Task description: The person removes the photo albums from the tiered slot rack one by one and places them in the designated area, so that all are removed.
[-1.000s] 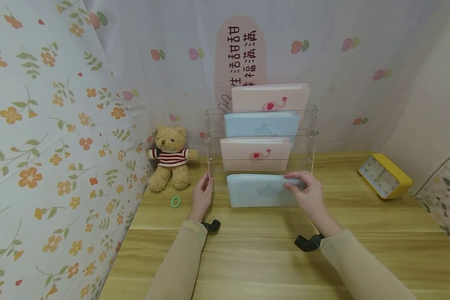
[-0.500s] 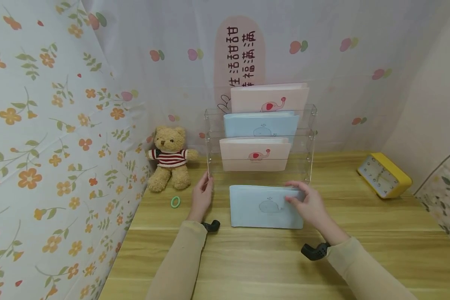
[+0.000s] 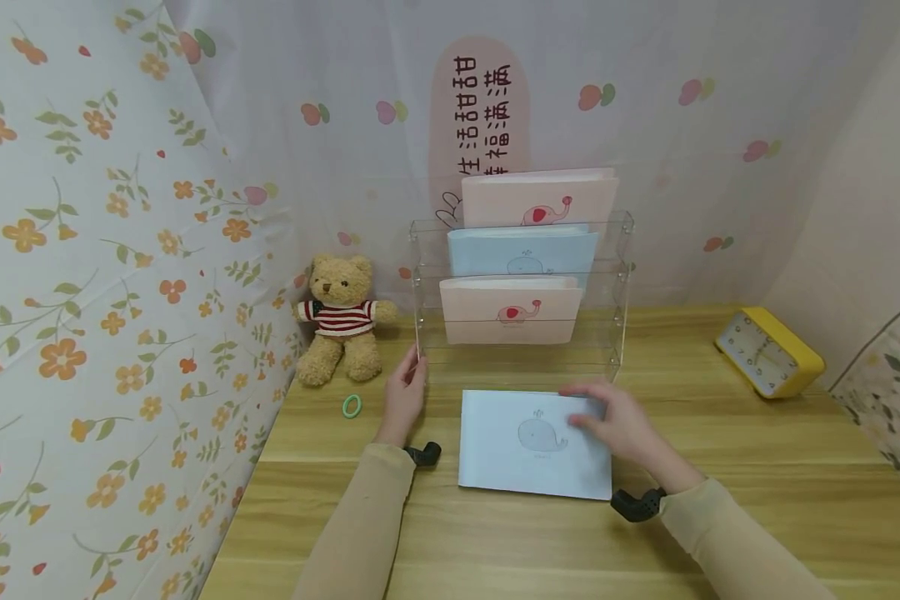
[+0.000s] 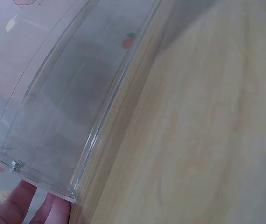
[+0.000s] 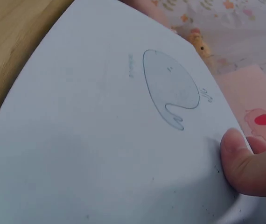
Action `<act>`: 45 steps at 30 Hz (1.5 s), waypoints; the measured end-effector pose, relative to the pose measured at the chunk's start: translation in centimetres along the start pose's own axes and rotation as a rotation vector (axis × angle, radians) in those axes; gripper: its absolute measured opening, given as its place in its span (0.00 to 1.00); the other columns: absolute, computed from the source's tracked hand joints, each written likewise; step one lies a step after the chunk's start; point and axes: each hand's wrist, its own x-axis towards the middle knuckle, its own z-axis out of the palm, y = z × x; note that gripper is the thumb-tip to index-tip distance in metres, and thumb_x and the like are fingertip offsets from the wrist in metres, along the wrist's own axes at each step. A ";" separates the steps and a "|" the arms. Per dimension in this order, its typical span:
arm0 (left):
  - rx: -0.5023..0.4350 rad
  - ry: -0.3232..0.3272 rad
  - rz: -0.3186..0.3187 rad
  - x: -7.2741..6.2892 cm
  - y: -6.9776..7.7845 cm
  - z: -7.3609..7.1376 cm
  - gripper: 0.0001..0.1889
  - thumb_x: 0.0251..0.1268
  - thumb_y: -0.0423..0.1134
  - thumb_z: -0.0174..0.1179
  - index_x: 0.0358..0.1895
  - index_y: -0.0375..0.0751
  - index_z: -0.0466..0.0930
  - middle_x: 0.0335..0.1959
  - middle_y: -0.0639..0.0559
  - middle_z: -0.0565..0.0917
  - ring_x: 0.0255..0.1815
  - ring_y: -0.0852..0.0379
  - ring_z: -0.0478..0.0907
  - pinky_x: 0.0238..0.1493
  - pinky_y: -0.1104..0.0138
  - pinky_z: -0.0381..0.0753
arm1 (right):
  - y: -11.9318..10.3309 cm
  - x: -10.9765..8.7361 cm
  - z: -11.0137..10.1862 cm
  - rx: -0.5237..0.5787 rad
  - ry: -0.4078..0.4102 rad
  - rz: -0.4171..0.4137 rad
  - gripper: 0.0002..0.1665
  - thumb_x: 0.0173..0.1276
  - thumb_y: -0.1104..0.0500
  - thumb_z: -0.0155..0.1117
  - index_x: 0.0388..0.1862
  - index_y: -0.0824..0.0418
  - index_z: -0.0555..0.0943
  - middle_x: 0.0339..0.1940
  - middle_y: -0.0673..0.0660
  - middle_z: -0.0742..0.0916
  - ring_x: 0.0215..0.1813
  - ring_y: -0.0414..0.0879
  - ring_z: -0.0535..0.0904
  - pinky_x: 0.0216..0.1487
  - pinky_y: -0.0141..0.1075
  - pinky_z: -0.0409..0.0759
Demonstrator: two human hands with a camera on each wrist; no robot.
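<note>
My right hand (image 3: 621, 425) pinches the upper right part of a pale blue booklet (image 3: 506, 450) with a whale drawing, its thumb (image 5: 239, 163) on the cover and fingers behind. The booklet leans back, whale side up, in front of a clear tiered rack (image 4: 72, 116). My left hand (image 3: 405, 396) holds the lower left side panel of that rack, thumb on one face and fingertips on the other. Still in the rack are a pink elephant booklet (image 3: 487, 325) in front, a blue whale booklet (image 3: 480, 250) behind it and another pink elephant booklet (image 3: 495, 198) at the back.
A teddy bear (image 3: 342, 321) in a striped sweater sits left of the rack, with a small green ring (image 3: 352, 406) before it. A yellow clock (image 3: 772, 352) stands at the right on the wooden table (image 3: 735, 500). Printed cloth (image 3: 660, 183) hangs behind.
My right hand has drawn the blue whale booklet forward, away from the rack's lowest tier, and tilted it back so its cover faces up more. The left hand stays on the rack.
</note>
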 end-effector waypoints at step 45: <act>0.011 0.013 -0.015 0.0 0.1 0.0 0.26 0.88 0.45 0.59 0.82 0.48 0.75 0.74 0.40 0.84 0.69 0.37 0.86 0.71 0.43 0.83 | 1.4 -0.9 2.6 -0.254 -0.284 -0.119 0.22 0.68 0.46 0.83 0.58 0.49 0.90 0.60 0.54 0.91 0.65 0.59 0.84 0.68 0.64 0.83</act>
